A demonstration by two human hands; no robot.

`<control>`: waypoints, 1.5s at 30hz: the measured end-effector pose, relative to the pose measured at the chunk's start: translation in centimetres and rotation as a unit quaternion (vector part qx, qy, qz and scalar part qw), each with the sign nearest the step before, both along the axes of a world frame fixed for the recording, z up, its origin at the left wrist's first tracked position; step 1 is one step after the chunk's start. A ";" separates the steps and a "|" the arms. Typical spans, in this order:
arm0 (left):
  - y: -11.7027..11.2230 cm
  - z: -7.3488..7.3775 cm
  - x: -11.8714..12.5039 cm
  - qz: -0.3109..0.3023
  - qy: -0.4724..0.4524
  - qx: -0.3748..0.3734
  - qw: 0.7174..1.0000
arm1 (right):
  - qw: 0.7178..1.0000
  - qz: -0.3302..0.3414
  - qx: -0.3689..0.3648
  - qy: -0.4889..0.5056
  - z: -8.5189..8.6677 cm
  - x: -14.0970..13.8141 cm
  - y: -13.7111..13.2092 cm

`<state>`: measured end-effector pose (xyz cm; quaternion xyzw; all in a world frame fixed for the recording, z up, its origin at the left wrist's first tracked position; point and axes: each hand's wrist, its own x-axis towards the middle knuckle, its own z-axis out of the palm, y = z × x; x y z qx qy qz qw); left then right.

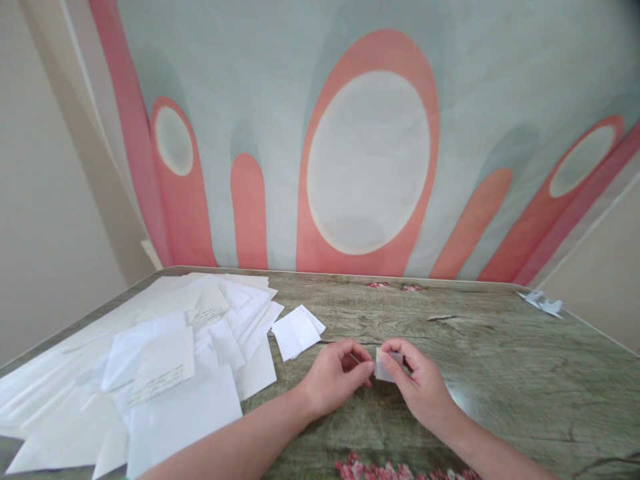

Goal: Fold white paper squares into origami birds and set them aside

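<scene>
A small folded piece of white paper is pinched between the thumb and fingers of my right hand, just above the wooden-patterned table. My left hand is beside its left edge, with fingers curled in and the thumb tip close to the index finger. Whether those left fingertips touch the paper or hold anything is hidden. Beyond my left hand lies a little stack of white paper squares, slightly fanned out.
A large loose heap of white sheets covers the table's left side, some with printed lines. Cut white paper scraps lie at the far right. A wall with a coral and grey-green pattern borders the back edge.
</scene>
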<state>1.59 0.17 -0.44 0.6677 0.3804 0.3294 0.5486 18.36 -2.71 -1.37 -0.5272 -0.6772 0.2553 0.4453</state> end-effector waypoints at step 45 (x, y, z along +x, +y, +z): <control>-0.3 -0.1 -0.1 0.003 0.040 0.108 0.993 | 0.998 0.001 -0.004 0.063 0.4 0.0 -0.2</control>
